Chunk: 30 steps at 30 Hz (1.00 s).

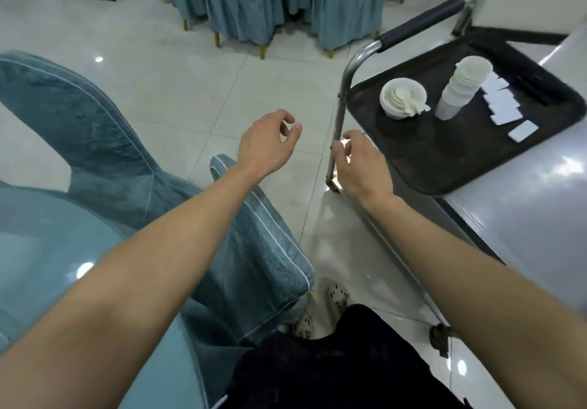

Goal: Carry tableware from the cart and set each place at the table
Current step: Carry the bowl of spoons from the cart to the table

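A steel cart (521,205) stands at the right with a dark tray (444,157) on its top. On the tray sit a white bowl of white spoons (401,97), a leaning stack of white cups (460,89) and several flat white rectangular pieces (505,107). My right hand (359,164) is at the cart's upright handle tube (339,113), fingers curled beside it and holding nothing. My left hand (266,143) hovers over the floor, left of the cart, fingers loosely curled and empty.
A teal-covered chair (104,141) stands close on my left beside the teal table edge (47,243). More teal-covered chairs (247,2) stand at the back. Pale glossy floor tiles lie between chair and cart. My feet (336,300) are below.
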Motion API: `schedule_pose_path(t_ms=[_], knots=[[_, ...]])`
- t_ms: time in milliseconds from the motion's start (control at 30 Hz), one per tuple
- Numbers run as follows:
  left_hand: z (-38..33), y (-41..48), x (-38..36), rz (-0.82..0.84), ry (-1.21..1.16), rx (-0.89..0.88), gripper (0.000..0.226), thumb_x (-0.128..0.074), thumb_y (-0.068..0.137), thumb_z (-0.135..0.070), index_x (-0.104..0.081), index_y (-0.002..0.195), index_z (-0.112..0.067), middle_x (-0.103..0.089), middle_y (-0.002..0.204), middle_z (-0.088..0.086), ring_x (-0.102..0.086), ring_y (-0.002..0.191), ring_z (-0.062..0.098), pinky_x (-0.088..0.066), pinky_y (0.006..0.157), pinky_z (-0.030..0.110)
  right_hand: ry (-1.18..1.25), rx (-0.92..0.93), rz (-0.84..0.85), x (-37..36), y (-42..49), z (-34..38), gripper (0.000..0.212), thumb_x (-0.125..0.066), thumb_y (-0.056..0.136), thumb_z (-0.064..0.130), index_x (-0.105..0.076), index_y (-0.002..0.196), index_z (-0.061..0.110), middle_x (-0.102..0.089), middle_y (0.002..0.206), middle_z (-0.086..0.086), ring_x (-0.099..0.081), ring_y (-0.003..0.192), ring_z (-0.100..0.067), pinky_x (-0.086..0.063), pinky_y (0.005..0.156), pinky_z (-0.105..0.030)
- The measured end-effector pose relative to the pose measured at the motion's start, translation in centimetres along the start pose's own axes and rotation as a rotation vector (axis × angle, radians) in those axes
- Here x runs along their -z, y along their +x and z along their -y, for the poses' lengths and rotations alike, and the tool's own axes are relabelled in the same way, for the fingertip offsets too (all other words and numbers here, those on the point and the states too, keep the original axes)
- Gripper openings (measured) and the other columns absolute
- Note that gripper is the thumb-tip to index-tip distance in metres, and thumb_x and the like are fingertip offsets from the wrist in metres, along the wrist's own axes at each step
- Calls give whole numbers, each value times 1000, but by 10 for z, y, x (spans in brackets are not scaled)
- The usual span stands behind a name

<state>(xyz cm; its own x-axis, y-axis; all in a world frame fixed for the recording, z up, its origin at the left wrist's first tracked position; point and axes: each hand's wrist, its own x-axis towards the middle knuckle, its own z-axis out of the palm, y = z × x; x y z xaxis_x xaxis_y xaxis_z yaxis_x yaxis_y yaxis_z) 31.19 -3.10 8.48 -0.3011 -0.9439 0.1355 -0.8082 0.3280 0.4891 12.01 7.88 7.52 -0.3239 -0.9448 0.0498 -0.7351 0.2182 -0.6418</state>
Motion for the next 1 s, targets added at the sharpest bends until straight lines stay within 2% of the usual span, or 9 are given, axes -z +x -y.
schedule_pose_path(t_ms=[133,333,467,633,833,1000], knots=[[-24,24,-28,44,-18,-35,36,-48,100,-62,-64,116,-34,-67,97,-16,-66,84,10,-57,81,38,-9,-75,-34,15,16,-32,39,-39,106,50,-58,123,20,-65,117,-3,-65,100,-30,-52,89,-47],[-62,74,-73,107,-13,-32,38,-47,99,-62,-64,118,-34,-68,97,-16,-66,85,12,-58,84,41,-25,-163,-82,41,66,-86,41,-40,108,48,-56,130,18,-65,119,-5,-65,100,-33,-51,91,-48],[-87,106,-100,145,7,-49,36,-48,102,-59,-65,118,-32,-68,99,-15,-66,83,12,-55,80,36,-58,-212,-106,57,100,-125,39,-39,108,49,-56,122,18,-65,108,-5,-65,93,-32,-53,87,-52],[-111,144,-135,197,-1,-50,33,-51,101,-55,-65,120,-33,-68,96,-15,-65,81,9,-54,79,33,-73,-295,-119,68,133,-174,38,-41,109,50,-57,124,19,-67,110,-3,-66,93,-28,-51,79,-42],[-122,178,-172,238,42,-26,34,-51,101,-56,-62,122,-32,-65,90,-15,-65,84,11,-59,81,38,-67,-403,-89,63,156,-210,47,-38,108,53,-55,136,19,-70,119,-4,-69,103,-29,-57,90,-48],[-125,190,-190,266,70,-2,38,-51,104,-55,-58,131,-30,-66,91,-14,-65,84,12,-60,81,38,-35,-397,-65,58,171,-220,53,-35,108,54,-51,143,17,-70,124,-7,-68,111,-35,-54,97,-51]])
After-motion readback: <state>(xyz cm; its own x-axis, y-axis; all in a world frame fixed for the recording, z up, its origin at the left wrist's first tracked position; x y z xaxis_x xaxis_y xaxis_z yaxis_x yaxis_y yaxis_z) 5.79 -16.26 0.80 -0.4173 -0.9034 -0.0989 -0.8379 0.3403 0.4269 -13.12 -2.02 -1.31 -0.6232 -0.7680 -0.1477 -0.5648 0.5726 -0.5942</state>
